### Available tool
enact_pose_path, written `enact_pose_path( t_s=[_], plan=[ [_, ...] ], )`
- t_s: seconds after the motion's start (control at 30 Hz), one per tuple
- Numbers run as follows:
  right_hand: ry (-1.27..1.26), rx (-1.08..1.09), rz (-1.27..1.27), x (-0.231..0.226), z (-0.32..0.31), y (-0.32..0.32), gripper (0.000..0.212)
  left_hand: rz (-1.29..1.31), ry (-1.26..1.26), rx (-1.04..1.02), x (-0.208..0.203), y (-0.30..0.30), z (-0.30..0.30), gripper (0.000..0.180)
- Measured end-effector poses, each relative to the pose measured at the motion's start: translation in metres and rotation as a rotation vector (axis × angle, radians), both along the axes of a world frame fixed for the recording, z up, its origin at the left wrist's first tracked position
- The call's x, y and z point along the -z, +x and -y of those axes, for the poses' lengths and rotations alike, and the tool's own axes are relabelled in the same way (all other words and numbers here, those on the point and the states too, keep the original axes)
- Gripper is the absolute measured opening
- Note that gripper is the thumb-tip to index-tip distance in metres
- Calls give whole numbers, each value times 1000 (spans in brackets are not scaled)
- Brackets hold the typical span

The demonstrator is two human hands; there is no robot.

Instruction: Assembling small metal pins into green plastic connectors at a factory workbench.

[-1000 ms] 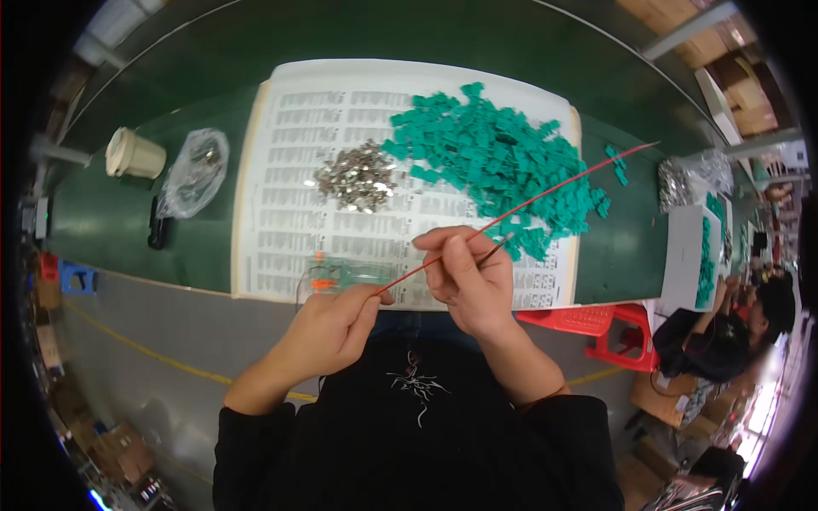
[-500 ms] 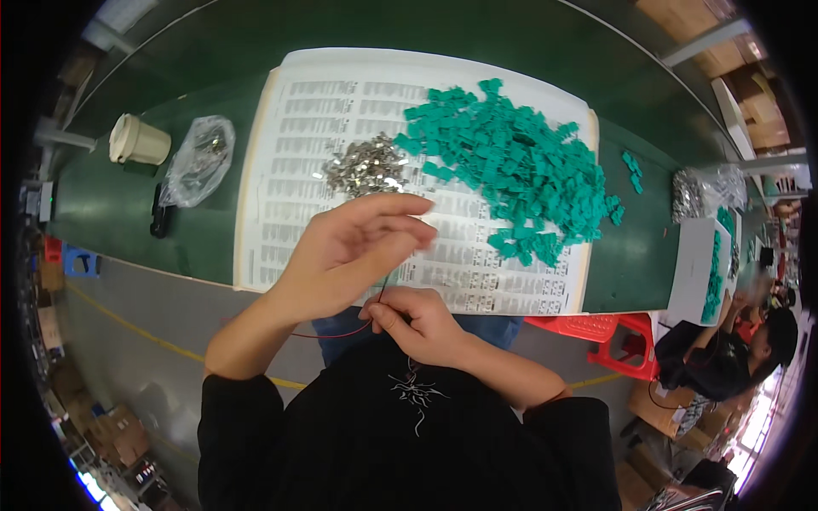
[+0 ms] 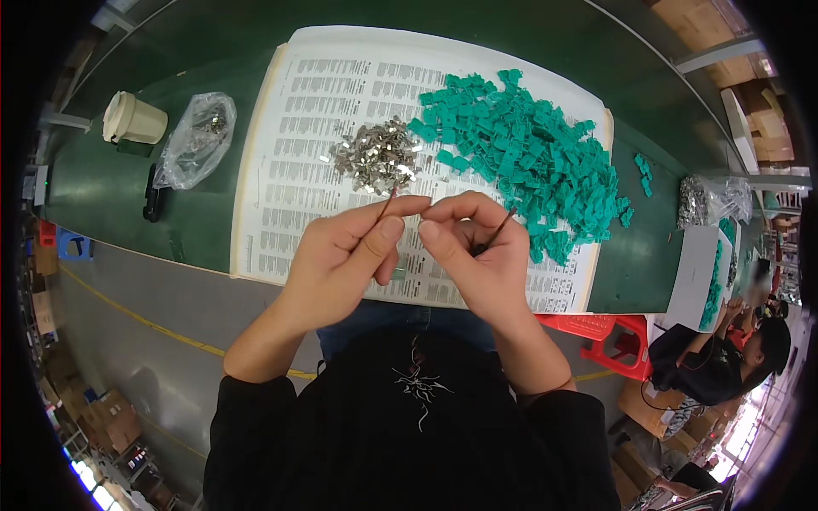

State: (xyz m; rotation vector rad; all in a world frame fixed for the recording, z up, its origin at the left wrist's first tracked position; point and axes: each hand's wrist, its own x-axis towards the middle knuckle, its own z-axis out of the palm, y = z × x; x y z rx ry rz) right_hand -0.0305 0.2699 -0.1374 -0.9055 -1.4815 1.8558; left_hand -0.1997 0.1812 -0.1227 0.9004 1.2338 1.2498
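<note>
Over the near part of the printed sheet my two hands meet, fingertips nearly touching. My left hand (image 3: 336, 260) is closed in a pinch, thumb against forefinger, and a thin dark red wire (image 3: 388, 205) sticks up from it. My right hand (image 3: 490, 268) is closed too, with a stretch of dark wire (image 3: 506, 221) coming out beside its forefinger and a dark bit inside the curled fingers. The wire's tips are too small to make out. Just beyond the hands lie a heap of small shiny metal pieces (image 3: 375, 156) and a larger pile of green plastic pieces (image 3: 532, 153).
The printed white sheet (image 3: 290, 170) covers a board on the green table (image 3: 94, 200). To the left are a cream cup (image 3: 135, 119), a clear plastic bag (image 3: 196, 145) and a black tool (image 3: 153, 198). A red stool (image 3: 626, 345), a white box (image 3: 694, 277) and another person (image 3: 724, 358) are at right.
My right hand has risen from near my body onto the sheet's near part, beside the left. My left fingers have closed into a pinch. The red wire that hung near my lap has come up.
</note>
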Motion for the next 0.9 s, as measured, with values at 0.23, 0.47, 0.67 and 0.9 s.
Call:
enact_pose_path(
  t_s=[0.23, 0.47, 0.67, 0.9],
  plan=[
    [79, -93, -112, 3, -8, -6, 12, -506, 32, 32, 6, 4, 9, 28],
    [-7, -80, -189, 29, 7, -4, 9, -119, 110, -141, 34, 9, 22, 15],
    [-92, -44, -195, 38, 18, -11, 9, -100, 54, -190, 39, 9, 29, 8],
    [-206, -23, -311, 56, 25, -17, 7, 143, 104, -244, 49, 11, 31, 9]
  ],
)
